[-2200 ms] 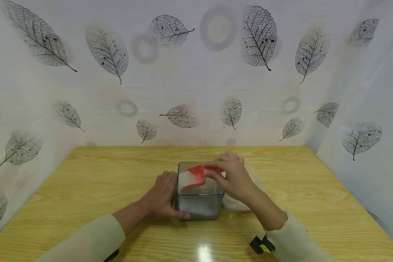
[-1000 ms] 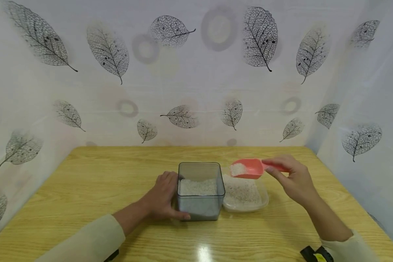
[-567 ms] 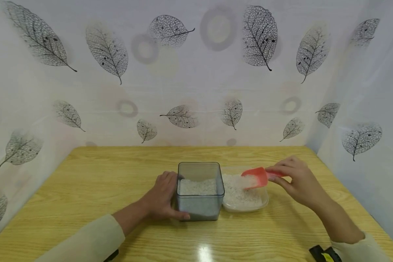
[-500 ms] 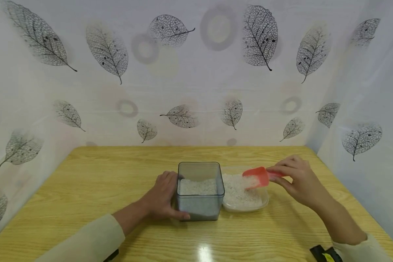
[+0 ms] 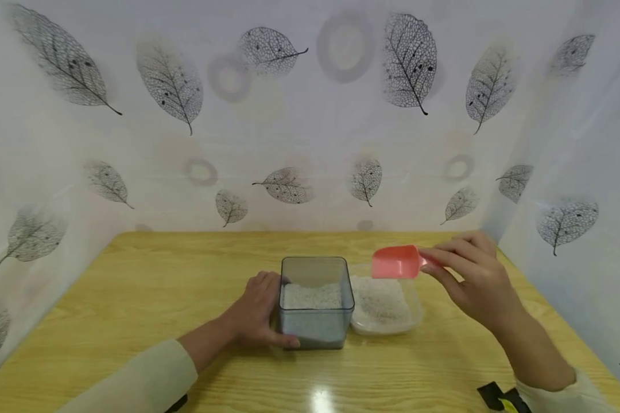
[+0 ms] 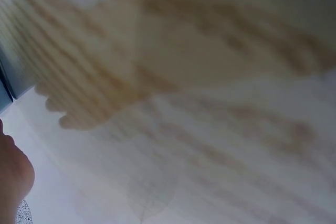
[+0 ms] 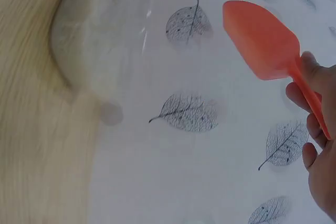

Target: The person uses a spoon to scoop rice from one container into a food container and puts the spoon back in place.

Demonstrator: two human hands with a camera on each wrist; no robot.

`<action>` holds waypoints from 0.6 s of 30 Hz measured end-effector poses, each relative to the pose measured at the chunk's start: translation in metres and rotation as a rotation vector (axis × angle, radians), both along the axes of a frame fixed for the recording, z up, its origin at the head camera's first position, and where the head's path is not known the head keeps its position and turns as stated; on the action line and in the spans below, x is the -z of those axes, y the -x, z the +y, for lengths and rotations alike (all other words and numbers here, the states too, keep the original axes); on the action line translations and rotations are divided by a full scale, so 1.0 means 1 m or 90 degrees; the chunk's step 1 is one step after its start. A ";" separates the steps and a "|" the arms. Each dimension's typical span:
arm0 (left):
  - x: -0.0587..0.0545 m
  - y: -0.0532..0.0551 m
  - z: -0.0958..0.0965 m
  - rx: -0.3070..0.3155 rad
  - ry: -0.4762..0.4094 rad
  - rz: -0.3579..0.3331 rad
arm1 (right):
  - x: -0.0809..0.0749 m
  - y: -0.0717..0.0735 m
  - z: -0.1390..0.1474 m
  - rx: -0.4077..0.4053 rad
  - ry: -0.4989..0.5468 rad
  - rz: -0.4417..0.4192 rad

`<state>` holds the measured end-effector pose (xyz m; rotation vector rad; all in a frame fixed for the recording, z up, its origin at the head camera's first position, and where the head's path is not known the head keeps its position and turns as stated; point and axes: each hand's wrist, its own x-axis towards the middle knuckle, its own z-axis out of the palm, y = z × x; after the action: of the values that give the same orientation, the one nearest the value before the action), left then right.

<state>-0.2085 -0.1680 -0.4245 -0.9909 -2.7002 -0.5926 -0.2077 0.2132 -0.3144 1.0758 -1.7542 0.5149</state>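
Note:
In the head view, my right hand (image 5: 475, 275) pinches the handle of a red scoop (image 5: 395, 262), held above a shallow clear plastic tub (image 5: 387, 329) of white, rice-like grains (image 5: 382, 301). No grains show in the scoop's bowl. The right wrist view shows the same scoop (image 7: 265, 40) with its handle between thumb and fingers. My left hand (image 5: 250, 312) holds the left side of a tall grey see-through container (image 5: 315, 330), thumb across its front and fingers along its side. White grains (image 5: 312, 295) partly fill this container. Just a hand part (image 6: 13, 177) appears in the left wrist view.
The grey container and the tub stand side by side on a wood-grain table (image 5: 186, 269). A white leaf-patterned cloth (image 5: 310, 132) rises behind the table and along both sides.
The scoop, with grains over the grey container earlier, moved right, dipped and tilted at the tub, and is now raised with no grains visible. My left hand has stayed in place.

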 end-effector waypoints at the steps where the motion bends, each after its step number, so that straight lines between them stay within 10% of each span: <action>1: 0.001 0.000 0.001 0.002 -0.003 -0.002 | -0.002 0.000 -0.006 -0.013 0.018 -0.009; 18: 0.000 0.002 0.011 0.000 0.002 -0.042 | 0.028 0.015 -0.083 -0.087 -0.166 -0.276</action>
<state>-0.2102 -0.1568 -0.4246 -0.9887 -2.7597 -0.6328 -0.2223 0.1305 -0.3422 1.3479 -2.1804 0.6542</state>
